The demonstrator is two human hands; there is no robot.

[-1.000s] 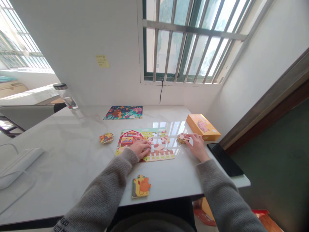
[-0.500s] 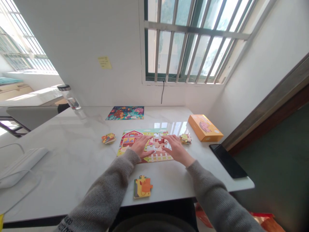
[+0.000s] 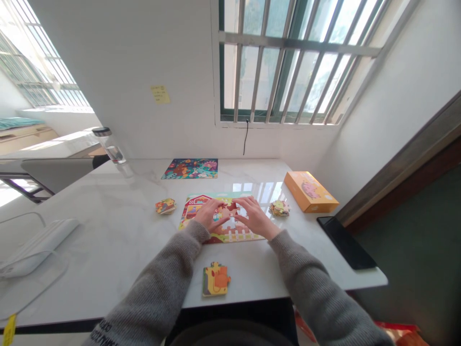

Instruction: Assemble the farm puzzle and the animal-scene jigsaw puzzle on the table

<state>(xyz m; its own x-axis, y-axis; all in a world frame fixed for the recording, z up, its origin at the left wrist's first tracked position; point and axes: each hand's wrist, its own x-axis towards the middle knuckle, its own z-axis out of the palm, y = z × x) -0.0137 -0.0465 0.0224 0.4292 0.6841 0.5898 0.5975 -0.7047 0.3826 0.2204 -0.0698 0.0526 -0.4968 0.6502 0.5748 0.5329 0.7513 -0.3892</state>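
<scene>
On the glossy white marbled bench (image 3: 118, 250), the left hand (image 3: 209, 214) and right hand (image 3: 254, 216) curve over the flat, colourful farm jigsaw with a red barn and white picket fence (image 3: 236, 235), thumbs apart from fingers, their fingertips about a brown-and-cream jigsaw piece (image 3: 232, 207); whether either grips it, I cannot tell. A loose pile of pale jigsaw pieces (image 3: 280, 208) lies just beyond the right hand, near the orange rectangular cardboard box (image 3: 310, 191), while a yellow-and-orange stack of jigsaw pieces (image 3: 216, 279) sits by the near edge.
</scene>
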